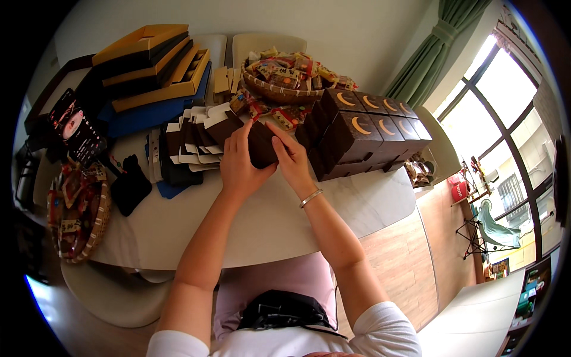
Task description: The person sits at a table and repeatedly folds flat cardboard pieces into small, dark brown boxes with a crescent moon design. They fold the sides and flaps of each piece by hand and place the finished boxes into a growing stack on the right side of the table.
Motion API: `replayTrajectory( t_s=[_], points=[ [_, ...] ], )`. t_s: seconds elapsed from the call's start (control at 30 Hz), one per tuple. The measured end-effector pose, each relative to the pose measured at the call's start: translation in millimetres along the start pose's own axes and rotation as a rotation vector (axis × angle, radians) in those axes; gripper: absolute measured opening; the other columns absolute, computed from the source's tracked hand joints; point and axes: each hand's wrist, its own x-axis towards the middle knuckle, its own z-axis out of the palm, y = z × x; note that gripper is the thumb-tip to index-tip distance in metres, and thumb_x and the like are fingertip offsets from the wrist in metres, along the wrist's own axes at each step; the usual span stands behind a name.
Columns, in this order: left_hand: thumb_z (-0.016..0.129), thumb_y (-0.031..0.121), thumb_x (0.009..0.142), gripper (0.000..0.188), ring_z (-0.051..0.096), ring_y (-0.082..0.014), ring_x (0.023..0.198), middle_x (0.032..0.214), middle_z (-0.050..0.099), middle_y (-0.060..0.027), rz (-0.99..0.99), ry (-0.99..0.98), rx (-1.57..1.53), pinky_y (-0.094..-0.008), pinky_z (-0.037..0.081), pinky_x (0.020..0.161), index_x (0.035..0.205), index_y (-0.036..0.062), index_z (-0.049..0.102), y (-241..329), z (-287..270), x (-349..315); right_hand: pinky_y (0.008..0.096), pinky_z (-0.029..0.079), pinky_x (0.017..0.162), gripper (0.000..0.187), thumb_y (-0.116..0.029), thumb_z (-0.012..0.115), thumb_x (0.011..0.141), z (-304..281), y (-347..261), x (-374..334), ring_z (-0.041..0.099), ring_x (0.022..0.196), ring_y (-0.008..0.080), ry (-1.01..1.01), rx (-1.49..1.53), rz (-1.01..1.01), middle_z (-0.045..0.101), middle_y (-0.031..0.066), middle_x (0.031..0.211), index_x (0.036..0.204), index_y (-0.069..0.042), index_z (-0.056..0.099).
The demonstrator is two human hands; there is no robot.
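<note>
Over the table my left hand [239, 159] and my right hand [291, 156] both grip a small dark brown cardboard box [262, 146], one on each side. The fingers of each hand reach along its upper edge, and the thumbs lie near its front. What is inside the box, if anything, cannot be made out. Left of the hands lies a row of flat, unfolded box blanks [193, 140], brown and white. Close on the right stands a stack of dark brown boxes [364, 132] with golden crescents on top. Wrapped snack packets [289, 116] lie just beyond the held box.
Behind stands a large wicker basket [279, 89] heaped with wrapped packets. Black and yellow box trays [148, 65] are piled at the back left. A smaller basket [101, 229], a black pouch [132, 185] and a lit phone [77, 126] are at the left of the white table [178, 229].
</note>
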Motion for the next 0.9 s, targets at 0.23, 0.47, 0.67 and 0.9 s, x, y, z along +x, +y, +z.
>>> replayTrajectory(
  t_s=[0.23,0.47,0.67,0.9],
  points=[
    [0.089,0.022,0.059,0.103,0.053,-0.039,0.117,0.131,0.052,-0.0161,0.066,0.059,0.058,-0.0462,0.054,0.087,0.148,0.0125,0.036,-1,2,1,0.0305,0.048,0.097,0.039,-0.01,0.057,0.098,3,-3,-2,0.061,0.118,0.0247,-0.019,-0.204,-0.117,0.062,0.0142,0.13,0.137,-0.005,0.056],
    [0.087,0.018,0.06,0.099,0.057,-0.0357,0.111,0.128,0.05,-0.0112,0.063,-0.018,0.095,-0.0438,0.059,0.072,0.146,0.0269,0.041,3,-2,1,0.0367,0.052,0.098,0.054,-0.003,0.069,0.085,-2,-17,-1,0.061,0.119,0.0312,-0.093,-0.327,-0.199,0.058,0.017,0.136,0.137,-0.005,0.055],
    [0.086,0.017,0.06,0.089,0.057,-0.0352,0.109,0.126,0.051,-0.0105,0.041,0.0,0.046,-0.0432,0.059,0.072,0.139,0.0197,0.045,2,-2,0,0.0363,0.053,0.096,0.056,0.0,0.07,0.083,0,-14,-2,0.062,0.119,0.032,-0.086,-0.375,-0.223,0.058,0.0172,0.136,0.136,-0.004,0.055],
    [0.087,0.022,0.059,0.083,0.057,-0.0355,0.11,0.127,0.051,-0.0099,0.03,-0.004,0.015,-0.0445,0.058,0.077,0.133,0.0161,0.048,-2,1,0,0.0333,0.05,0.097,0.041,-0.016,0.062,0.096,-5,-12,-1,0.06,0.118,0.0258,-0.12,-0.291,-0.165,0.06,0.0141,0.133,0.135,-0.004,0.057]
  ],
)
